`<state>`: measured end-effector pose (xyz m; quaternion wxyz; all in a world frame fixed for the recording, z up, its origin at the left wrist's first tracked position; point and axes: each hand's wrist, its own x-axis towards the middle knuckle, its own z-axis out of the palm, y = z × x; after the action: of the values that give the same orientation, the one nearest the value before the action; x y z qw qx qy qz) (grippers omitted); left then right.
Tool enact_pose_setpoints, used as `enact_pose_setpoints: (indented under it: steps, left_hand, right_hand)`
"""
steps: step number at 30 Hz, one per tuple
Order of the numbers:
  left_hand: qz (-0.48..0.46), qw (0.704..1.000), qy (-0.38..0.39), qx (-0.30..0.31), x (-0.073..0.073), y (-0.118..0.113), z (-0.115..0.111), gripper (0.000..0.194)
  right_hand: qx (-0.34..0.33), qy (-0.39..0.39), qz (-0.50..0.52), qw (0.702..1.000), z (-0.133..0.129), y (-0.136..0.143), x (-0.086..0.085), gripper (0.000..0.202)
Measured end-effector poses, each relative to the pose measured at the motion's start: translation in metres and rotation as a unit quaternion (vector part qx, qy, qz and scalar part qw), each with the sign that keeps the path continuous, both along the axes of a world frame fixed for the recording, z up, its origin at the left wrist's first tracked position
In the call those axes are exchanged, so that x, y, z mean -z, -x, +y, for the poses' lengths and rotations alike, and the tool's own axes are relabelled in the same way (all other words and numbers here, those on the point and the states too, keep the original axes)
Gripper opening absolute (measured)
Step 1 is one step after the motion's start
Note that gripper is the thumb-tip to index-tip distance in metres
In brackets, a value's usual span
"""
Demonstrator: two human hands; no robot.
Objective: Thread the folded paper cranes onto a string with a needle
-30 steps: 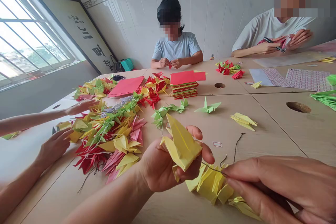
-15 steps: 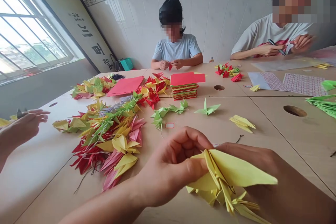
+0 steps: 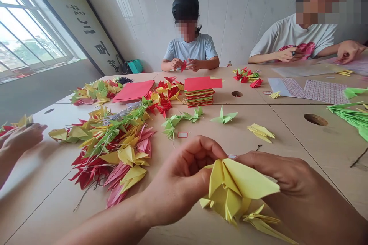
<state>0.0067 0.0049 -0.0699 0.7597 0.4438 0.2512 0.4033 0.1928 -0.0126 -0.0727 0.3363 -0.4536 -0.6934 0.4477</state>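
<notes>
My left hand (image 3: 186, 183) pinches the left edge of a yellow folded paper crane (image 3: 244, 182) at the lower middle. Behind the crane's right wing is my right hand (image 3: 276, 172), its fingertips hidden by the paper; what it grips cannot be made out. More yellow folded pieces (image 3: 263, 220) lie on the table just below. A yellow folded piece (image 3: 261, 133) and a light green crane (image 3: 224, 115) rest beyond my hands. Strung cranes in red, pink, yellow and green (image 3: 115, 149) are heaped to the left.
A stack of coloured paper (image 3: 199, 97) stands near the middle of the table (image 3: 290, 153), beside red sheets (image 3: 134, 91). Two people sit across, one holding a red piece. Another person's hand (image 3: 24, 138) is at the left edge. Green strips (image 3: 349, 118) lie right.
The yellow crane has turned in my hands, its wing now spread more toward the camera. The view has shifted slightly. The person at the right has moved a hand farther right.
</notes>
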Motion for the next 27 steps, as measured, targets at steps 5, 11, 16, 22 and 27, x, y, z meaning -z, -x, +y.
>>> enact_pose_setpoints:
  steps: [5, 11, 16, 22, 27]
  left_hand:
    - [0.003, 1.000, -0.005, -0.008, -0.003, 0.000, 0.001, 0.024]
    - [0.006, 1.000, -0.012, -0.023, 0.000, 0.000, 0.004, 0.025]
    - [0.033, 0.999, -0.019, -0.033, 0.003, 0.000, 0.004, 0.026]
    - [0.025, 0.999, -0.002, -0.022, 0.004, 0.000, 0.006, 0.024]
    - [0.023, 0.999, 0.013, -0.023, 0.007, -0.001, 0.007, 0.026]
  right_hand:
    - [0.044, 0.050, 0.073, 0.995, -0.002, 0.004, -0.001, 0.017]
    - [0.063, 0.011, 0.095, 0.993, -0.006, 0.004, 0.006, 0.029]
    - [0.068, 0.022, -0.004, 0.997, 0.001, 0.000, 0.012, 0.026]
    - [0.061, -0.004, -0.016, 0.998, 0.005, 0.005, 0.009, 0.019]
    - [0.096, -0.028, 0.026, 0.995, 0.006, 0.007, 0.013, 0.023]
